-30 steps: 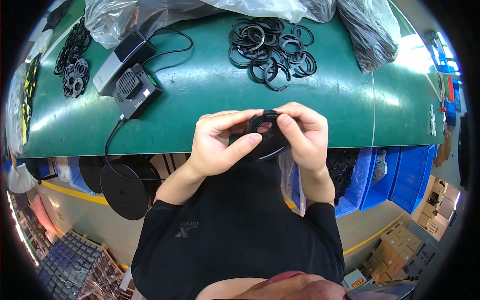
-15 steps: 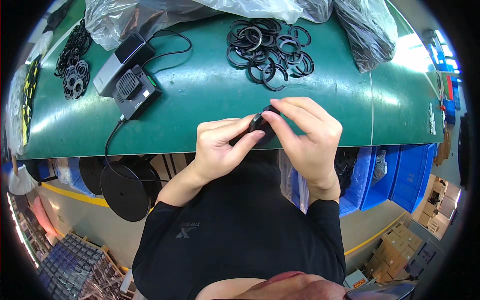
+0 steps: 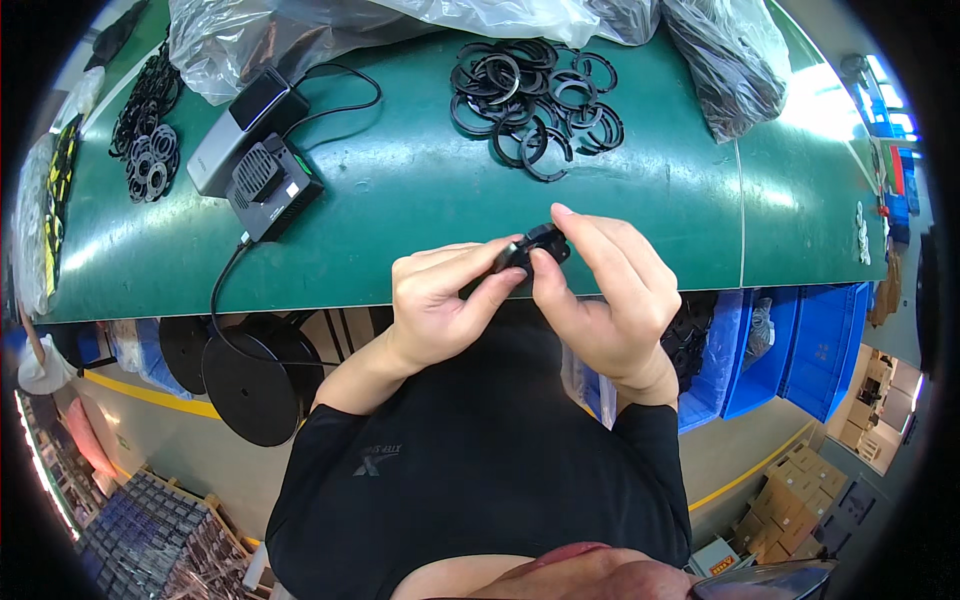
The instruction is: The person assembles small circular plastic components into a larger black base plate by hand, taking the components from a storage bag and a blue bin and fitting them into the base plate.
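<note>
Above the near edge of the green table, a small dark black plastic part [image 3: 545,240] is held between my two hands. My left hand [image 3: 437,298] pinches its left end between thumb and forefinger. From the other side, my right hand [image 3: 618,305] has its thumb against the part and its fingers curved over the right end, the forefinger tip slightly raised. The part's full shape is hidden by my fingers. Beyond my hands lies a loose pile of black plastic rings [image 3: 535,90], some of them open like a C.
A grey and black device [image 3: 255,160] with cables stands on the left of the green table [image 3: 400,200]. Several black rings [image 3: 152,160] lie farther left. Clear plastic bags [image 3: 300,40] line the back. Blue bins [image 3: 770,350] sit below the table at right, and a round black stool [image 3: 258,385] at left.
My right forefinger has lifted and straightened, and my right thumb has moved lower on the part. More of the black part shows between my hands. My left hand keeps its pinch.
</note>
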Available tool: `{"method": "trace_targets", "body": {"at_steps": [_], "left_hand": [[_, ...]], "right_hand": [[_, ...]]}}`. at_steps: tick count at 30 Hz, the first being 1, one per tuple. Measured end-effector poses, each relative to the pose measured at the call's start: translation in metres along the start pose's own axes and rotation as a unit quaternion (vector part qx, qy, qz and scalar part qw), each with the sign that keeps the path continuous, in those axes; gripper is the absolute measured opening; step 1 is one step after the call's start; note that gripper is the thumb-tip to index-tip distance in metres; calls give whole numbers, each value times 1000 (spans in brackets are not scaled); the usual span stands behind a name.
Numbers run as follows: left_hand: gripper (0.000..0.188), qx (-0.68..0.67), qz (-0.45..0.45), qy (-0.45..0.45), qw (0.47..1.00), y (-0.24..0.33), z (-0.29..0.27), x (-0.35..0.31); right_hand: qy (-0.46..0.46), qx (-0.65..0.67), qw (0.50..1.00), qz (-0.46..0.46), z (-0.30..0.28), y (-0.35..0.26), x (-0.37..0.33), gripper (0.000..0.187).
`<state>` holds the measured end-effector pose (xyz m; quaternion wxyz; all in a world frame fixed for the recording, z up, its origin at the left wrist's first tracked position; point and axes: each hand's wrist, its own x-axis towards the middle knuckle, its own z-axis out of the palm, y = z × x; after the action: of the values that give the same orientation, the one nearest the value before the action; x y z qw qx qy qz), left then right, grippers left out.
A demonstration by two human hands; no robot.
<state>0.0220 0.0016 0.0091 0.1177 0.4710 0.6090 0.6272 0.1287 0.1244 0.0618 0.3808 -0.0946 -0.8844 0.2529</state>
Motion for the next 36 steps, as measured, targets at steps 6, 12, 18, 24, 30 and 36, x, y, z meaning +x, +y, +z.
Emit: {"method": "trace_targets", "body": {"at_steps": [6,12,18,24,30,36], "left_hand": [[24,-240,-128,-32,962,-3,-6,0],[25,-245,-77,-53,965,-7,-9,1],[26,-384,-134,-24,913,-3,-3,2],[26,-329,-159,-31,930,-6,-2,5],[17,-226,-161,-58,959,-4,-8,16],[15,-173,-114,-39,978,-9,-6,12]], "right_hand": [[-41,186,968,161,-4,8,-3,30],[-72,352,906,223,-3,17,-11,15],[-86,401,880,241,-3,20,-9,13],[-87,333,912,223,0,21,-10,12],[-108,295,925,212,-1,23,-14,11],[-80,294,925,227,7,21,-16,10]]}}
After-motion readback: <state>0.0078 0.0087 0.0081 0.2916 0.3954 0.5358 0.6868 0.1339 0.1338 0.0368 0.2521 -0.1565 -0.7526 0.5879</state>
